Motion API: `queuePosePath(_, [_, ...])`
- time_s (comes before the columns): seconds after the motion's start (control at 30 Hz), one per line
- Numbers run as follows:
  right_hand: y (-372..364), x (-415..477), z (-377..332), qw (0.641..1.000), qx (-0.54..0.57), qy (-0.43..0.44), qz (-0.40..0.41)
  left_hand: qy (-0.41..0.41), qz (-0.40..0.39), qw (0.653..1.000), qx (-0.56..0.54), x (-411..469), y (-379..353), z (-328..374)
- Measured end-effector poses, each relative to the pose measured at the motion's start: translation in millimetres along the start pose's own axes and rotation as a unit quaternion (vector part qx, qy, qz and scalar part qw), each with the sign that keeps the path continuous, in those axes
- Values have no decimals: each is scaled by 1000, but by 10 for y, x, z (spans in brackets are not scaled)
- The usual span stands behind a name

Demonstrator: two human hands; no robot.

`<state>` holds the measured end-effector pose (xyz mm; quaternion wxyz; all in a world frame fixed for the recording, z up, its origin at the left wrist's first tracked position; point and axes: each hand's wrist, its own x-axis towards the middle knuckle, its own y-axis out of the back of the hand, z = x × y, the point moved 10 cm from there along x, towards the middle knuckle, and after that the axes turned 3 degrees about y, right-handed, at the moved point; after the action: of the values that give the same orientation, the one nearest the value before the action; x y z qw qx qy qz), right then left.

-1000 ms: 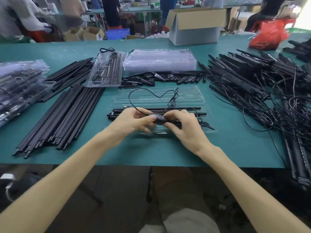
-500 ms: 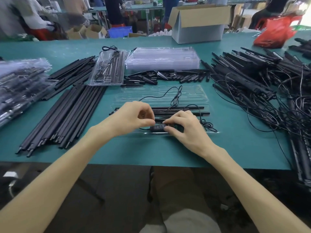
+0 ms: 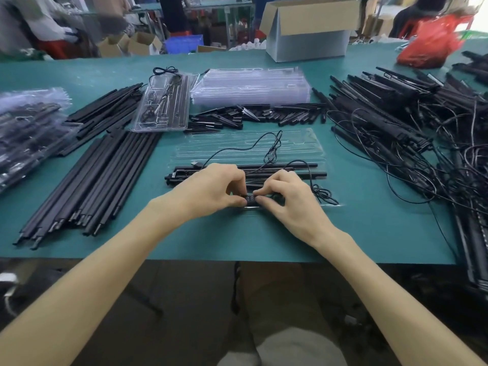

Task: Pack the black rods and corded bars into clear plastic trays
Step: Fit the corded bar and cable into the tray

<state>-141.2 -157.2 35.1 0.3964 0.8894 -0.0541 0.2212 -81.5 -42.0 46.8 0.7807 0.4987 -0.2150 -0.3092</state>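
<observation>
Head view: both hands meet over the near edge of an open clear tray [image 3: 248,149] on the green tabletop [image 3: 369,228]; the left hand [image 3: 211,190] and right hand [image 3: 287,199] each pinch, with curled fingers [image 3: 233,180], a small black button box [image 3: 250,199] on a cord [image 3: 237,151]; just beyond the fingers two black rods [image 3: 303,175] lie lengthwise in the tray; loose rods [image 3: 100,178] lie well left of the fingers, tangled corded bars [image 3: 396,122] to their right, empty trays [image 3: 250,85] far beyond.
</observation>
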Motion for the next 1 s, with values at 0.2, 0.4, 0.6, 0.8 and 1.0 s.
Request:
queuePosePath(0.2, [-14,-8,-45,999,-35,18,-6,1,-6,1000,29,7,11,-1])
queuePosePath(0.4, [-12,-6,-60,999,-44,23,-5,2,-12,1000,6,26,-11,-40])
queuePosePath(0.6, [-48,7,-108,997,-50,49,-22,9,-21,1000,-13,48,-18,-56])
queuePosePath(0.8, [-22,-99,-275,990,-109,90,-10,7,-31,999,8,45,-29,2])
queuePosePath(1.0, [66,-366,-562,969,-191,158,12,7,-3,999,37,-52,-32,55])
